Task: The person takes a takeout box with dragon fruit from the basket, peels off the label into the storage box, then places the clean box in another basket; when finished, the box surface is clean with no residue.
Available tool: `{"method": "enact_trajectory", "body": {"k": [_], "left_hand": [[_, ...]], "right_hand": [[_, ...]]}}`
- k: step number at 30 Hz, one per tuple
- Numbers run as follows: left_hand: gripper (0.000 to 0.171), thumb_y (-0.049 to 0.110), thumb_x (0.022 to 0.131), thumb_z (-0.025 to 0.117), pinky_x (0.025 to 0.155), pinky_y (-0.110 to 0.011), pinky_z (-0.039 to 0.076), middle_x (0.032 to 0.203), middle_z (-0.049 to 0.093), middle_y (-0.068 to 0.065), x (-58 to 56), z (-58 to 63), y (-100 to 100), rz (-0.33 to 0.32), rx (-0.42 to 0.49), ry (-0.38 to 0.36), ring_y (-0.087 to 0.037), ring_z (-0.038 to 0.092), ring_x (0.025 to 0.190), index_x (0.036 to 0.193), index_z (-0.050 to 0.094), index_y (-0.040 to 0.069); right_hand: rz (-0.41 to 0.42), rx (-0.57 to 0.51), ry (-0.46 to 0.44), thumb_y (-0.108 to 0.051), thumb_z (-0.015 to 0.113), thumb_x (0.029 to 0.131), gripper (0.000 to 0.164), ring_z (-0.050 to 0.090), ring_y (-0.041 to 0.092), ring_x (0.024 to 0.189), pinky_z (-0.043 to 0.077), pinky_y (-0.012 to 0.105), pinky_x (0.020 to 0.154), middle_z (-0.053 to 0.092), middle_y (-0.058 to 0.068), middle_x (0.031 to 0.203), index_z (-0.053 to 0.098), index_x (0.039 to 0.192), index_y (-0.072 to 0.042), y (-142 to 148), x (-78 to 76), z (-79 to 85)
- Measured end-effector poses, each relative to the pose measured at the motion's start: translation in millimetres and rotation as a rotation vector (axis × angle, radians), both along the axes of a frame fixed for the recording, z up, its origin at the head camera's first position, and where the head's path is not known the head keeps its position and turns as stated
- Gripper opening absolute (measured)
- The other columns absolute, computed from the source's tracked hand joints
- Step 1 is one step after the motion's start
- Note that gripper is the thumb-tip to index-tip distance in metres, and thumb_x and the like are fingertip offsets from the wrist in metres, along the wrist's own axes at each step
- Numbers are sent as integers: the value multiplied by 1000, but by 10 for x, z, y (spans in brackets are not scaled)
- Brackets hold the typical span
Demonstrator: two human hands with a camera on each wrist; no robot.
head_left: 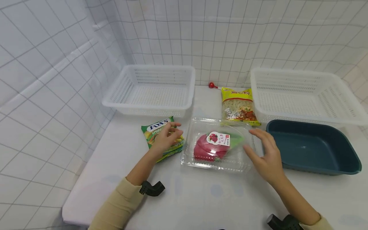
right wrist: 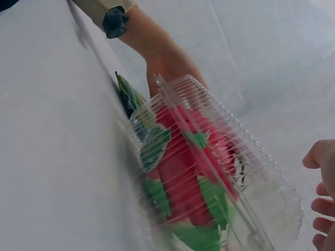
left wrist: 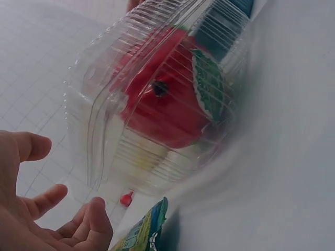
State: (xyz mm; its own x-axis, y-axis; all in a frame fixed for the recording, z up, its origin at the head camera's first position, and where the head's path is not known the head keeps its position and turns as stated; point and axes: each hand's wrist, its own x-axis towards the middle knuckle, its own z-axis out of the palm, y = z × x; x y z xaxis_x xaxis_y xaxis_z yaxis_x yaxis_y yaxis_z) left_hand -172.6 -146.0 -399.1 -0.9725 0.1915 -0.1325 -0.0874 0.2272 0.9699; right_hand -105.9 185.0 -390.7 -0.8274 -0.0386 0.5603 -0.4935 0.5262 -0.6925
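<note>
A clear plastic clamshell box (head_left: 219,126) sits on the table between the hands, its lid down. Inside is a red and green dragon fruit (head_left: 205,148) under a white label (head_left: 218,139) with a fruit picture. My left hand (head_left: 166,139) hovers over a green Fox's candy bag (head_left: 152,127), fingers loosely bent and holding nothing. In the left wrist view its fingers (left wrist: 47,201) stand apart from the box (left wrist: 86,120). My right hand (head_left: 267,156) is beside the box's right edge, thumb and fingers spread. The right wrist view shows these fingers (right wrist: 324,206) apart from the box.
White perforated baskets stand at the back left (head_left: 152,107) and back right (head_left: 310,118). A dark teal bin (head_left: 313,147) is in front of the right one. A yellow food packet (head_left: 237,105) lies behind the box, with a small red lollipop (head_left: 211,85) near it.
</note>
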Motion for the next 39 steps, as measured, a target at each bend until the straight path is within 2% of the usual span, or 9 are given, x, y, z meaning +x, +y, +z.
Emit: {"method": "enact_trajectory", "body": {"k": [2,5,9,12,17,27,39], "left_hand": [[46,25,99,57,82,-39,53,117,51,-17,35,-8,25,-47,1,9,-31,59,103,140,43,9],[48,25,98,59,81,-40,53,116,52,-17,72,-9,56,-91,-1,29,-29,58,98,142,42,13],[48,23,97,61,78,-35,51,113,53,-15,87,-41,70,-121,7,51,-24,57,88,140,44,16],[47,18,96,61,73,-32,50,110,53,-16,85,-83,79,-141,46,65,-21,57,84,140,43,12],[46,17,96,59,71,-29,49,103,53,-13,86,-130,102,-142,95,60,-20,57,82,139,44,10],[47,17,95,60,71,-26,50,101,52,-11,87,-132,118,-128,124,37,-19,55,82,139,44,12],[46,14,96,59,72,-25,50,101,51,-11,97,-130,123,-126,139,38,-19,55,81,139,44,11]], "right_hand": [[34,26,20,4,70,82,36,48,8,117,34,18,96,62,13,120,67,118,-3,-20,-72,52],[73,105,7,1,68,87,19,53,10,102,41,23,83,68,5,103,72,105,-4,-47,-187,121],[105,232,-88,-6,68,90,8,52,15,85,44,33,69,65,1,92,74,95,-6,-85,-326,204],[119,303,-196,-10,69,91,6,50,19,80,42,36,66,61,2,89,74,94,-7,-124,-402,264],[106,356,-314,-10,68,89,7,47,22,76,40,36,65,55,5,85,73,92,-5,-187,-485,331],[85,404,-420,-10,71,84,6,51,25,81,42,36,66,57,7,85,73,87,-5,-255,-506,428],[48,408,-458,-13,69,82,8,49,25,83,41,37,68,56,7,86,70,85,-7,-291,-486,413]]}}
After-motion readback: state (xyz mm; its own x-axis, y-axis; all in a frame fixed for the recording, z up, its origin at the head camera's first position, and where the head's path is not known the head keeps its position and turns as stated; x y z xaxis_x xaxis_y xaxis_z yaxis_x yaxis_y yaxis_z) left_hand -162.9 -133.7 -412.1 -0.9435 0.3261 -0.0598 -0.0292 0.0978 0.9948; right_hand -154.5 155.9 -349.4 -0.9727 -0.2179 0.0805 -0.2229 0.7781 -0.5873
